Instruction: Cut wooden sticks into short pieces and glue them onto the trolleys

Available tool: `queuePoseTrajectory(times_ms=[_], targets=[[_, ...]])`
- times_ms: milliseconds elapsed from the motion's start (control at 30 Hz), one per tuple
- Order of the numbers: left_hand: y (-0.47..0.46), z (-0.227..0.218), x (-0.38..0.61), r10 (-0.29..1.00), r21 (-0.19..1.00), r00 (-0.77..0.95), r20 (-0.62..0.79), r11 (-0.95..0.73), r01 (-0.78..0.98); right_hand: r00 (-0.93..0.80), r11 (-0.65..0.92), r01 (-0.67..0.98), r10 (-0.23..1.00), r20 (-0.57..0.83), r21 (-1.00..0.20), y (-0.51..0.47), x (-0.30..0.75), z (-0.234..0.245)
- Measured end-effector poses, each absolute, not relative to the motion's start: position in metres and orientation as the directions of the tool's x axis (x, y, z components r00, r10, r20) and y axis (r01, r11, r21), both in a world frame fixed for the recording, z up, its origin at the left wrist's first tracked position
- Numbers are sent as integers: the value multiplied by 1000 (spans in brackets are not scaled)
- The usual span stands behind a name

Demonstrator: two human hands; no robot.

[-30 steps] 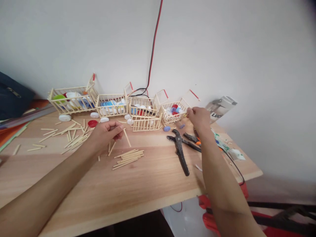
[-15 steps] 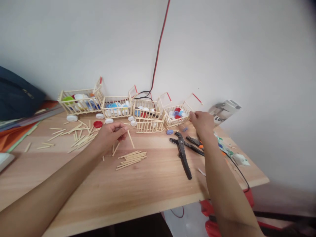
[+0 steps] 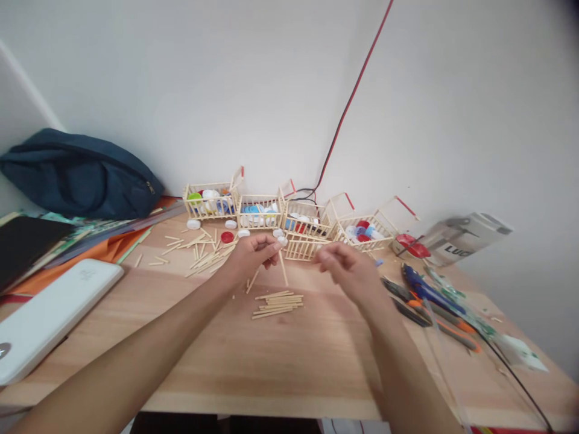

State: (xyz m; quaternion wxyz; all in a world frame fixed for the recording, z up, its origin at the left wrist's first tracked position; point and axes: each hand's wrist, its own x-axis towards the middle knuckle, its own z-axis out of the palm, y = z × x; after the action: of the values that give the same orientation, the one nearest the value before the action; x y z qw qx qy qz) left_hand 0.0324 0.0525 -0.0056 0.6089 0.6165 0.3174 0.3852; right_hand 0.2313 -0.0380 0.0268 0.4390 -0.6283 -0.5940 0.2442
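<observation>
My left hand (image 3: 259,252) is closed in a pinch on a thin wooden stick (image 3: 283,270), which points down toward the tabletop. Under that hand, another stick (image 3: 252,281) is partly visible. My right hand (image 3: 344,268) hovers to the right with loosely bent fingers; nothing shows between them, though they are slightly blurred. Just behind both hands is a slatted wooden stick frame (image 3: 299,248). A small pile of sticks (image 3: 278,305) lies in front. Beyond my right hand stands a miniature stick cart (image 3: 384,229) holding bottle caps, its lower part partly hidden.
More cap-filled stick carts (image 3: 261,211) line the wall. Loose sticks (image 3: 210,259) and a red cap (image 3: 227,237) lie left. A white power bank (image 3: 58,319) and blue bag (image 3: 90,175) are farther left. Pliers (image 3: 407,301), a blue glue gun (image 3: 429,289) and a box (image 3: 468,238) occupy the right.
My right hand has left the rightmost cart and come nearer my left hand. The left hand still pinches the stick. The camera view has shifted, bringing the power bank and glue gun into sight.
</observation>
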Motion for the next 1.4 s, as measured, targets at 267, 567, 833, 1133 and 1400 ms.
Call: queuePoseTrajectory(times_ms=[267,567,833,1133,1400], targets=[[51,0,29,839,980,519,162,-76,-183,-21,93,334,996,91,-938,-15,178,10],[59,-7,23,770,973,638,7,141,-181,-39,24,285,999,13,-958,-13,190,-1],[64,-9,16,629,924,768,-120,355,-146,-104,17,327,994,-18,-945,-15,194,-3],[60,-10,19,723,951,682,-108,275,-140,-128,58,344,992,14,-937,-14,195,-5],[55,-13,25,774,950,627,-87,253,-181,-103,84,333,993,52,-939,-14,192,-14]])
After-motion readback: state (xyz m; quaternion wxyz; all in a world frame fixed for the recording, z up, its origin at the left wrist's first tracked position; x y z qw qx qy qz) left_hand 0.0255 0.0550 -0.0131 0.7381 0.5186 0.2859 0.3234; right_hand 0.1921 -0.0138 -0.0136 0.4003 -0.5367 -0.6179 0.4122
